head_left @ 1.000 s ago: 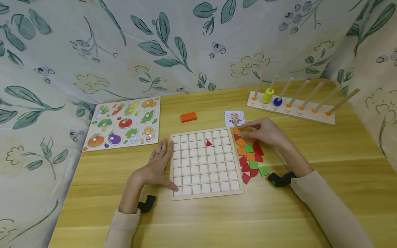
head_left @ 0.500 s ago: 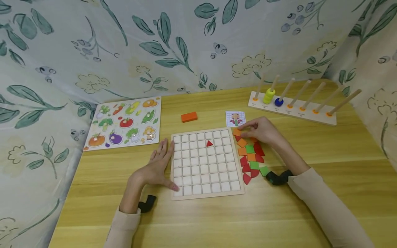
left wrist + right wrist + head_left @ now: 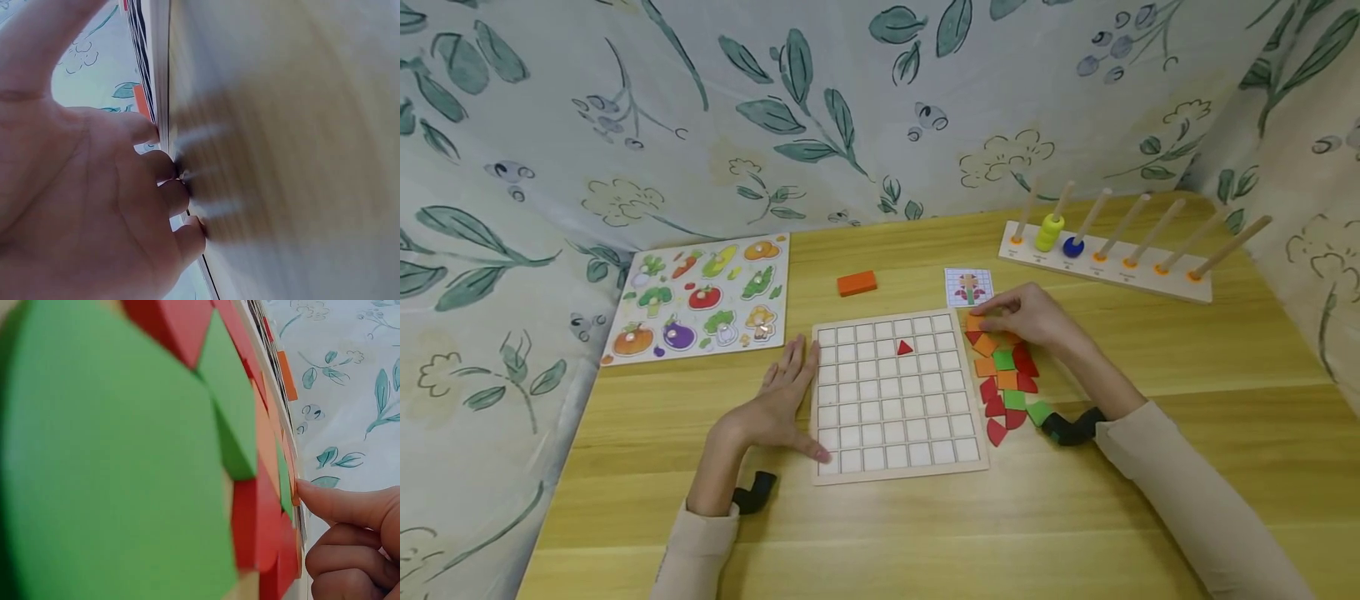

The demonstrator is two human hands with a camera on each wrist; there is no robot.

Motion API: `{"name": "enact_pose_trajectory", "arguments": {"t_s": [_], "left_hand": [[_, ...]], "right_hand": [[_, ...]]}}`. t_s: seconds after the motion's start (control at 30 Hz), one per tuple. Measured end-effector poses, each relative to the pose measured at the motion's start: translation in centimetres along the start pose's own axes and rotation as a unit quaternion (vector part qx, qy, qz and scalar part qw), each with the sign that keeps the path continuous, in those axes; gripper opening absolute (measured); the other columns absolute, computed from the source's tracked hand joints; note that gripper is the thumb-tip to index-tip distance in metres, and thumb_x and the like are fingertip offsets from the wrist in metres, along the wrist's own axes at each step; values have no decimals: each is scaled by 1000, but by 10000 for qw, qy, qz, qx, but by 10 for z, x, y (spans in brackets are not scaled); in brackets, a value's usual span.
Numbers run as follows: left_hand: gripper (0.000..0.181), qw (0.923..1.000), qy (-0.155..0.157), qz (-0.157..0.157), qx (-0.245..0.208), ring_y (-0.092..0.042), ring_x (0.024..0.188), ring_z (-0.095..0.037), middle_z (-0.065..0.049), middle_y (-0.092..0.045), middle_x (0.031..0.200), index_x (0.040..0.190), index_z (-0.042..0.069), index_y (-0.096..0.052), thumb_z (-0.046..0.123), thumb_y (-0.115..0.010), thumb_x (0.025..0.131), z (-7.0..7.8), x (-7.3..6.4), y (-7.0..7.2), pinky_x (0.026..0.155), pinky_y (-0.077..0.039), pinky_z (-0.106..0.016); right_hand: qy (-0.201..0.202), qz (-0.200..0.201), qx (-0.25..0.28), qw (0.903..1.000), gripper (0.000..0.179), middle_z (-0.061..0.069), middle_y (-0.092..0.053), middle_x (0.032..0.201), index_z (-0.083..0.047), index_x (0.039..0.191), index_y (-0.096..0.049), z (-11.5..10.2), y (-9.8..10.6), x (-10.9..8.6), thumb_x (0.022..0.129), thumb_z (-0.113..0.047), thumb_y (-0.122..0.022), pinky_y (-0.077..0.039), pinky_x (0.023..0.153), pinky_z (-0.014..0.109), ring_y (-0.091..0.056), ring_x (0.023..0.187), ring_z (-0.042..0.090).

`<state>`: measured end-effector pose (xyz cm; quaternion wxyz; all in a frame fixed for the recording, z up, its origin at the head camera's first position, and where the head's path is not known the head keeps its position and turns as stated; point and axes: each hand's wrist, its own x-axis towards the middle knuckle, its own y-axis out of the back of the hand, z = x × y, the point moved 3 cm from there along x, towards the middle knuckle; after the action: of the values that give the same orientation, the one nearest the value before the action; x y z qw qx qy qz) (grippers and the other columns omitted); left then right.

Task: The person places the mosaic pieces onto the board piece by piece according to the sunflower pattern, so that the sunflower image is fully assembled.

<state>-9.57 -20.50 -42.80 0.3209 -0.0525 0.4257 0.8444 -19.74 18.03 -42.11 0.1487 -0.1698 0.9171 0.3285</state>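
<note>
A square wooden grid board [image 3: 898,478] lies on the table with a red triangle tile [image 3: 905,347] in one of its upper cells. My left hand [image 3: 767,412] rests spread along the board's left edge, its thumb on the lower left corner cell; the left wrist view shows its fingertips [image 3: 190,234] against the tabletop beside the board. Right of the board lie loose green, red and orange tiles [image 3: 1007,380]. At the upper end of that pile, my right hand [image 3: 1026,315] pinches an orange square tile [image 3: 975,323] between thumb and index finger. Its other fingers are curled.
A small pattern card [image 3: 968,287] lies just beyond the board. An orange block [image 3: 857,283] sits behind it. Back left is a vegetable puzzle board [image 3: 700,300]; back right, a peg stand [image 3: 1105,261] with yellow and blue rings. A patterned cloth [image 3: 850,100] hangs behind the table.
The right fingers have closed in on the orange square tile, which has slid slightly toward the near side. My left hand and the board stay in place.
</note>
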Motion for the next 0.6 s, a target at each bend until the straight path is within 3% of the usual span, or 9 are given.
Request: {"name": "enact_pose_trajectory", "arguments": {"t_s": [0.17, 0.33, 0.6], "left_hand": [[160, 9999, -1, -12, 156, 30, 157, -36, -17, 33, 168, 164, 13, 19, 59, -94, 61, -1, 2, -2, 126, 11, -67], [157, 9989, 243, -149, 378, 28, 157, -37, -18, 32, 168, 164, 8, 18, 49, -97, 64, 5, 2, -1, 128, 9, -64], [159, 9998, 114, -29, 176, 29, 157, -37, -18, 31, 168, 165, 12, 17, 57, -95, 62, 2, -1, -1, 127, 9, -65]], "right_hand": [[-101, 50, -27, 9999, 31, 0, -38, 69, -12, 125, -76, 5, 5, -5, 97, -26, -74, -30, 65, 31, -40, 73, 23], [-151, 54, -69, 9998, 35, 1, -36, 71, -13, 128, -75, 9, 8, -8, 97, -29, -74, -29, 68, 33, -39, 79, 25], [-299, -67, 185, 9994, 42, -3, -34, 66, -12, 130, -73, 13, 8, -9, 90, -23, -81, -28, 66, 32, -37, 70, 21]]}}
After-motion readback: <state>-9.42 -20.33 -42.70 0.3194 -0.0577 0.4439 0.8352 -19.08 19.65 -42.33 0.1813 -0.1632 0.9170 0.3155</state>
